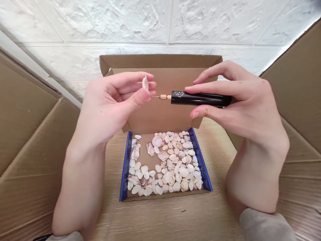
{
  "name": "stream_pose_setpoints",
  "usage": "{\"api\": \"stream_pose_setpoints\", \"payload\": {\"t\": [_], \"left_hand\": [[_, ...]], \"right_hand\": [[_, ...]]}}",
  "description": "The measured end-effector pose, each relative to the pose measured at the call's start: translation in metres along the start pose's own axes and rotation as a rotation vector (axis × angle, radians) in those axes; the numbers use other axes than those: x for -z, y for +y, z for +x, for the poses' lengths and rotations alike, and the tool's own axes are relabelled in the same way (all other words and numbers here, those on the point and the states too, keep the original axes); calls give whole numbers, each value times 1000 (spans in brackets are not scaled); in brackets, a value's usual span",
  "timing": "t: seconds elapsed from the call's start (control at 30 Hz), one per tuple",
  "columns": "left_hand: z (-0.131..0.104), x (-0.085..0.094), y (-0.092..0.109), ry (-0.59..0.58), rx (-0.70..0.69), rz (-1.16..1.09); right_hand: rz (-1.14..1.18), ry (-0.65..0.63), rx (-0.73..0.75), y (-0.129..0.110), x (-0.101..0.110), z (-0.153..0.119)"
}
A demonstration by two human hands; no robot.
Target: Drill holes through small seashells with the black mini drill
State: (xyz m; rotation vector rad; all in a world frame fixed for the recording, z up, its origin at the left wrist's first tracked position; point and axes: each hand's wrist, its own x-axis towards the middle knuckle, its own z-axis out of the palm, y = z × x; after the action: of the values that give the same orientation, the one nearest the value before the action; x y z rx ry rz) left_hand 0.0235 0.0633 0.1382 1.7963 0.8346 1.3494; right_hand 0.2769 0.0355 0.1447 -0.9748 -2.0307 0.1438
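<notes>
Between the thumb and fingers of my left hand (112,103) is a small white seashell (145,82), held edge-on above the box. My right hand (240,100) grips a black mini hand drill (200,99) lying level, its brass chuck and thin bit pointing left. The bit reaches close to my left thumb, below the shell; whether it touches the shell is hidden. Below both hands sits an opened cardboard box (206,169) with blue side walls. Many white, cream and brownish seashells (173,167) lie spread in it, densest on the right and along the front.
The box lid (160,61) stands upright behind the shells. Cardboard panels (27,134) rise at the left, with another panel (301,107) at the right. A white brick-patterned wall (160,23) is behind. A small dark sliver (184,211) lies on the wooden table (155,221).
</notes>
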Motion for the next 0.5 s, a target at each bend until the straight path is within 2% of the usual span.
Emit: {"api": "stream_pose_setpoints", "payload": {"t": [0.13,0.23,0.4,0.5], "left_hand": [[1,3,-1,106,-80,-10],[2,5,-2,129,-110,18],[3,6,-4,140,-116,47],[1,6,-3,140,-110,39]], "right_hand": [[-49,-75,14,1,0,1],[-76,-81,-15,2,-3,2],[-84,-24,-23,0,-5,4],[-48,73,-30,-2,-7,5]]}}
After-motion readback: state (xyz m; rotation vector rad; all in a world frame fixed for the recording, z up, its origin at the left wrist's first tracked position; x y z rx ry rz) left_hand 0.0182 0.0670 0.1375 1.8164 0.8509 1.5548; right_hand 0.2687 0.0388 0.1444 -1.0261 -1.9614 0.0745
